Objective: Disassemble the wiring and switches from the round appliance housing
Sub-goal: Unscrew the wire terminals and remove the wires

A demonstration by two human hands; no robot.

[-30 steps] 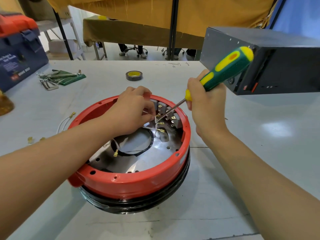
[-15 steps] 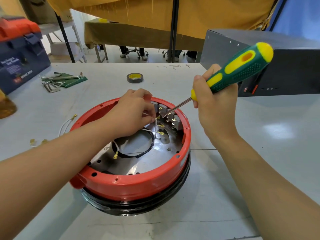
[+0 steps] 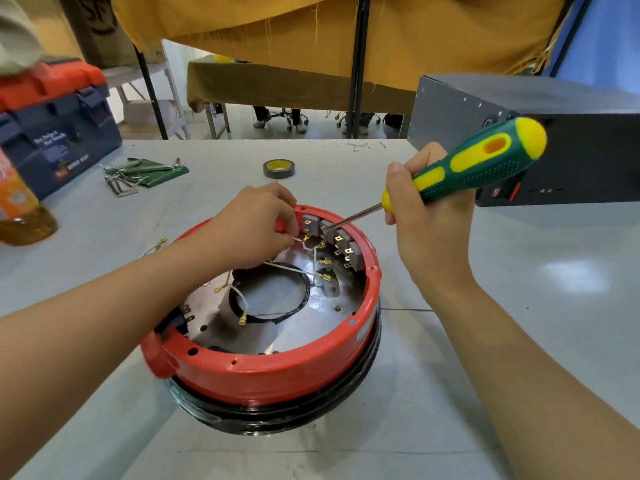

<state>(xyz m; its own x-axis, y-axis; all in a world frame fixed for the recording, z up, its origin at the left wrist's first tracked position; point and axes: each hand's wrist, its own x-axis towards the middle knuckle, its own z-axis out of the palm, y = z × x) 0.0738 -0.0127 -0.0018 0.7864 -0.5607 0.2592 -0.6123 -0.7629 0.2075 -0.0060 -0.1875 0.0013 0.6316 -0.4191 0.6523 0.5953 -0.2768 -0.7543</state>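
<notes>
Plainly mid-job: round red housing point(image 3: 263, 372) standing on the grey counter point(image 3: 450, 393), just in front of the person, open side up, with a row of grey switches point(image 3: 332, 239) seated against the far inner wall. Left hand point(image 3: 252, 230) curled inside the far rim, pinching a white wire point(image 3: 300, 239) close to its brass terminal beside the leftmost switch. Right hand point(image 3: 426, 220) wrapped round the green and yellow screwdriver point(image 3: 478, 164), shaft slanting down to the left, tip resting on or just at the second switch, exact contact too small to tell. Main risk, as a judgement: tip skidding off the small metal tab under prying force and jabbing the left fingertips, which sit just beside it; cause, a steep slant and a smooth tab. Second risk: tugging on the wire rather than on the terminal, tearing the crimp or snapping a switch tab. Third: housing sliding or rocking on its black base point(image 3: 277, 415), since neither hand pins it down. Loose white leads point(image 3: 242, 299) with brass ends lying over the central opening, liable to snag a wrist. Room tight inside, the red rim hemming both hands from the far side. Handle swing bounded on the right by the dark metal box point(image 3: 571, 150), near the butt of the handle. Open counter toward the tape roll point(image 3: 278, 168), and more at the near right for setting parts down.
</notes>
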